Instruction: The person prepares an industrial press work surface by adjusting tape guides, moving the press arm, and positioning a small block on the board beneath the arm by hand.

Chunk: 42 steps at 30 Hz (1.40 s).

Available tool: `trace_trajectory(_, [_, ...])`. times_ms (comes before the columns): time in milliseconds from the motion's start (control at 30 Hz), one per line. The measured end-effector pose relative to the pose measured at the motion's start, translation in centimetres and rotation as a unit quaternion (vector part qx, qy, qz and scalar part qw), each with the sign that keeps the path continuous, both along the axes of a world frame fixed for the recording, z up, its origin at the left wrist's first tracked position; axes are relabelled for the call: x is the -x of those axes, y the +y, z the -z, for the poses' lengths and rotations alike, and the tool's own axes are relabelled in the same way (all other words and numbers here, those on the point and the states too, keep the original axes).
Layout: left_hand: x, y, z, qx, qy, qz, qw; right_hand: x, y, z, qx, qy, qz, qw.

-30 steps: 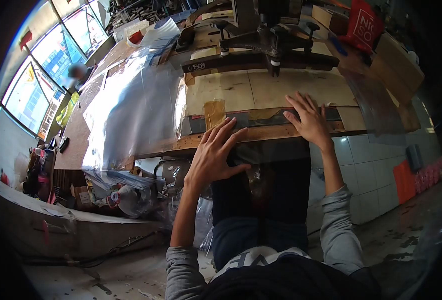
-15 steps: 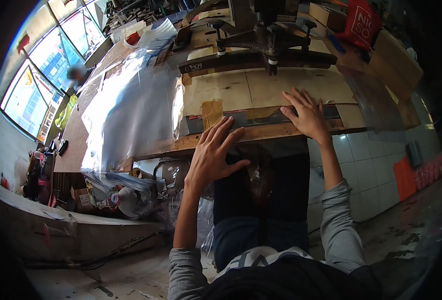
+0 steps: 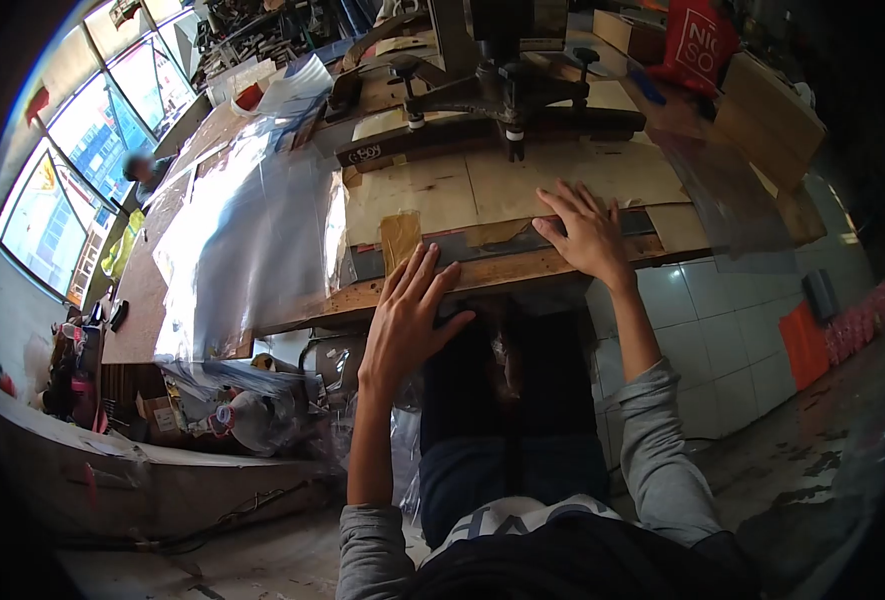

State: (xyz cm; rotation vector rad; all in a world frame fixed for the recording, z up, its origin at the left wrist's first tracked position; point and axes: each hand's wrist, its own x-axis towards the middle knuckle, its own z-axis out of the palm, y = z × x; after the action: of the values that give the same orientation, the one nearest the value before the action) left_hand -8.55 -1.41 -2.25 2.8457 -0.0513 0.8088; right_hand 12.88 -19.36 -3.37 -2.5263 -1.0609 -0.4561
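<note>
Board (image 3: 542, 180), pale and wooden, lies flat on the bench (image 3: 337, 300), reaching from beneath the dark bar (image 3: 562, 128) toward the wearer. A seam runs across it. Dark strip (image 3: 367, 262) along its near edge, parallel to the bar; brown tape patch (image 3: 400, 238) over the strip, nearer the bar's left end.

Right hand (image 3: 590, 240): palm down, on the wearer's side of the bar. Fingers spread over the board's near part, thumb by the strip. Grip released, nothing grasped.

Left hand (image 3: 405, 325): farther from the bar, over the bench's front edge, fingertips just beside the tape patch. Fingers loosely spread, thumb apart. Grip released, nothing held. Whether the fingertips press down: cannot tell.

Left of the bar: glossy clear sheets (image 3: 252, 250), overlapping, some hanging over the bench edge. Right of the bar: another clear sheet (image 3: 727, 205), partly past the edge; cardboard (image 3: 770, 115) stands beyond it. Red bag (image 3: 694, 45), white lettering, behind the bar's right end, with a blue object (image 3: 647, 85) near it. Far left of the bar, a person (image 3: 147, 175) by the windows, details blurred.
</note>
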Motion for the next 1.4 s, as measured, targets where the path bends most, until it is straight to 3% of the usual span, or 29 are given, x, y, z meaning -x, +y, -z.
trace_trajectory(900, [-0.2,0.1,1.7,-0.043,-0.058,-0.056,0.996,0.9,0.4,0.5,-0.011,-0.014,0.02,1.0])
trace_trajectory(1100, [0.6,0.0,2.1,-0.031,-0.064,-0.085,0.994,1.1,0.3,-0.1,0.031,0.01,0.035,0.999])
trace_trajectory(1400, [2.4,1.3,3.1,-0.004,-0.076,-0.07,0.995,1.4,0.6,0.4,-0.037,-0.051,0.03,0.998])
